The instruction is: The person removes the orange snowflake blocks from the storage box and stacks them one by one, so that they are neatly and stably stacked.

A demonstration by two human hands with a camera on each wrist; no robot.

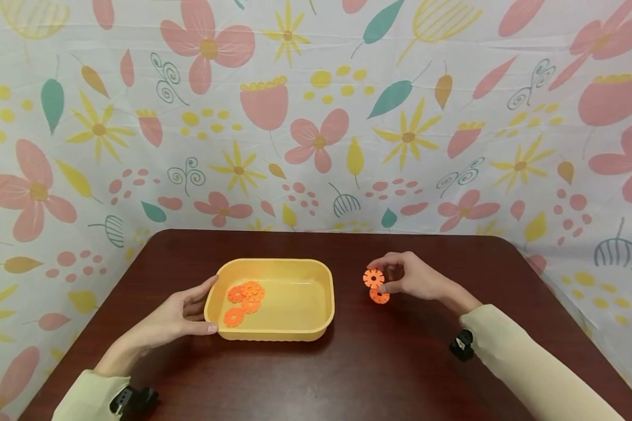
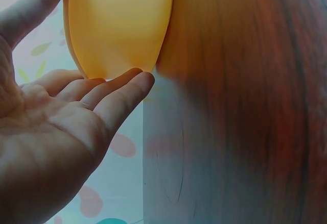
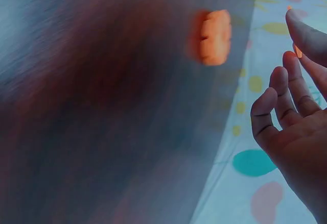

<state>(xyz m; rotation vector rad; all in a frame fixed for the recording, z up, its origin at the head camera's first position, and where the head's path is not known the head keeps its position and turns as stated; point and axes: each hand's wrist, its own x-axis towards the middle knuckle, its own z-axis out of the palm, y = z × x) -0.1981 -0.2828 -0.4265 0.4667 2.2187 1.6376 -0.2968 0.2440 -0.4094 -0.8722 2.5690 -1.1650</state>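
A shallow yellow plastic tray [image 1: 300, 301] with rounded corners stands on the table, several orange notched flower-shaped discs [image 1: 234, 317] in its left part. My left hand [image 1: 181, 313] holds the tray's left end, thumb at the near corner and forefinger toward the far corner. In the left wrist view the fingers [image 2: 120, 96] lie against the tray's edge. To the tray's right, my right hand [image 1: 413, 275] pinches one orange notched disc [image 1: 373, 278] between thumb and fingers. Just below it, another orange disc [image 1: 380, 297] lies on the table, partly hidden.
The dark wooden table [image 1: 316, 380] has rounded far corners. Behind it hangs a white cloth [image 1: 316, 199] printed with flowers and leaves. A black band [image 1: 460, 345] sits on the right sleeve, and another [image 1: 131, 400] on the left.
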